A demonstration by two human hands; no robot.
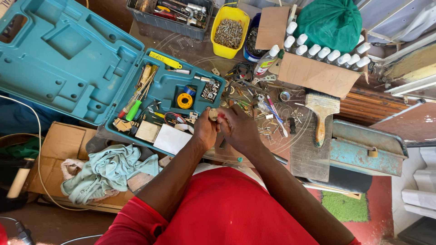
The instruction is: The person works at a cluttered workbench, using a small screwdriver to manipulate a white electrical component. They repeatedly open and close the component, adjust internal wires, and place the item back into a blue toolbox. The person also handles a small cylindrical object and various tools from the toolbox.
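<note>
My left hand (pixel 205 130) and my right hand (pixel 239 128) are held together over the near edge of a cluttered workbench (pixel 309 159). Between the fingers of my left hand sits a small round brass-coloured metal part (pixel 213 114). My right hand pinches a thin tool with a red tip (pixel 221 116) against that part. Both hands hover beside the right end of an open teal tool case (pixel 170 86). My palms hide what lies beneath them.
The teal case holds screwdrivers, a yellow tape roll (pixel 185 100) and small parts. A yellow tub of screws (pixel 228 31), a cardboard box of white-capped bottles (pixel 318 68), a paintbrush (pixel 321 115), a padlocked blue metal box (pixel 365 149) and loose keys and wires surround the hands. A pale cloth (pixel 106 170) lies at left.
</note>
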